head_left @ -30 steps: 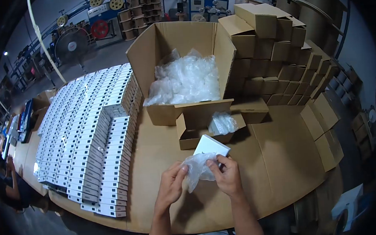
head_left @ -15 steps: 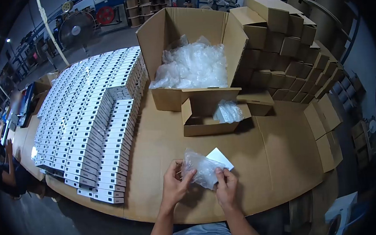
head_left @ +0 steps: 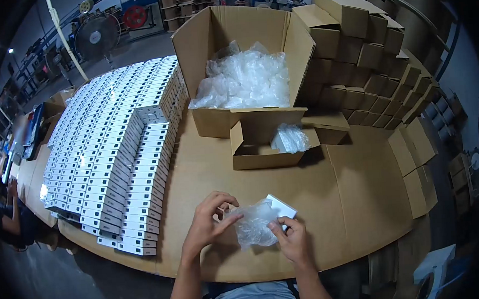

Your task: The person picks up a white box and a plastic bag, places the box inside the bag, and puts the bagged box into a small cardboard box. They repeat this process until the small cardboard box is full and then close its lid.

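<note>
My right hand (head_left: 293, 239) is closed, with its thumb on a clear plastic bubble bag (head_left: 254, 225) and its fingers at a small white box (head_left: 281, 207). The box sticks out at the bag's upper right; how much of it lies behind or inside the film is hard to see. At the bag's left edge is my left hand (head_left: 211, 222), thumb and fingers apart, the thumb tip by the film. Beyond both hands stands an open small carton (head_left: 267, 161), holding a bubble-wrapped item (head_left: 291, 139) on its right side.
Stacked white boxes (head_left: 108, 157) cover the table's left side. A large open carton (head_left: 195, 59) full of bubble bags (head_left: 249, 80) stands at the back. Brown cartons (head_left: 349, 60) are piled back right; open flaps (head_left: 413, 161) edge the table (head_left: 374, 196). Another person (head_left: 10, 218) is far left.
My left hand has shifted up and left, and its fingers have spread from the bag's edge. The bag has tilted, and my right fingers have moved onto the white box.
</note>
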The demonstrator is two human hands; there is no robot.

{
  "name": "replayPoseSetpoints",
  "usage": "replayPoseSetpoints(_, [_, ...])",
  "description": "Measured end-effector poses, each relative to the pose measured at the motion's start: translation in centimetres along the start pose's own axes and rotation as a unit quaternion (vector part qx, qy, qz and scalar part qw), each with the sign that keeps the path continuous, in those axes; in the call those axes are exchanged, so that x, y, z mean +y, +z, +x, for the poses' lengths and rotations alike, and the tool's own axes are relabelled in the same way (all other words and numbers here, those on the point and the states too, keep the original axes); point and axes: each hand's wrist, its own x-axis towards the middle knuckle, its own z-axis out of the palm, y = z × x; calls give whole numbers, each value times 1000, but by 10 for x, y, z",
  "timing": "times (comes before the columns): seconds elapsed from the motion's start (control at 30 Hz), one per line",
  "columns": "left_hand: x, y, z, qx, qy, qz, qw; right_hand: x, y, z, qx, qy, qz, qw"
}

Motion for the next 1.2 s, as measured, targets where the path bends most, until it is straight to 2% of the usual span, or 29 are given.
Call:
replayPoseSetpoints(0.07, [20, 6, 2, 32, 94, 111, 989, -2, 6, -4, 39, -21, -20, 999])
replayPoseSetpoints(0.1, [20, 16, -1, 70, 97, 125, 985, 0, 9, -4, 50, -28, -23, 998])
replayPoseSetpoints(0.2, [10, 29, -6, 106, 175, 246, 948, 7, 16, -6, 73, -42, -41, 996])
replayPoseSetpoints(0.33, [10, 31, -7, 71, 185, 239, 951, 12, 13, -6, 82, -60, -89, 991])
replayPoseSetpoints(0.47, [14, 18, -1, -51, 179, 246, 951, 20, 9, -6, 91, -70, -100, 988])
replayPoseSetpoints(0.57, [2, 16, 2, -110, 160, 214, 957, 17, 14, -7, 102, -65, -38, 992])
replayPoseSetpoints(0.67, [4, 11, 11, -126, 122, 291, 941, 6, 9, -10, 61, -60, -86, 993])
replayPoseSetpoints(0.73, [5, 14, 13, 23, 93, 216, 972, 10, 10, -9, 66, -65, -63, 994])
replayPoseSetpoints(0.8, [5, 18, 15, 174, 61, 136, 973, 12, 13, -8, 84, -76, -45, 993])
replayPoseSetpoints(0.83, [-3, 21, 8, 163, -19, 13, 986, 10, 15, -7, 100, -84, -40, 991])
replayPoseSetpoints(0.87, [-11, 27, -3, 109, -61, -61, 990, 9, 15, -7, 117, -92, -36, 988])
replayPoseSetpoints(0.93, [-16, 37, -20, 4, -140, -204, 969, 1, 16, -7, 117, -79, -42, 989])
replayPoseSetpoints(0.97, [-9, 47, -26, 15, -157, -184, 970, 0, 18, -7, 116, -72, -43, 990])
replayPoseSetpoints(1.07, [-23, 65, -29, 38, -99, -221, 970, 17, 22, -11, 76, -20, 32, 996])
replayPoseSetpoints(1.17, [-18, 61, -31, 43, -73, -216, 973, -12, 12, 0, 105, -106, 83, 985])
replayPoseSetpoints(1.2, [-19, 59, -32, 37, -70, -212, 974, -6, -1, 6, 88, -108, 47, 989])
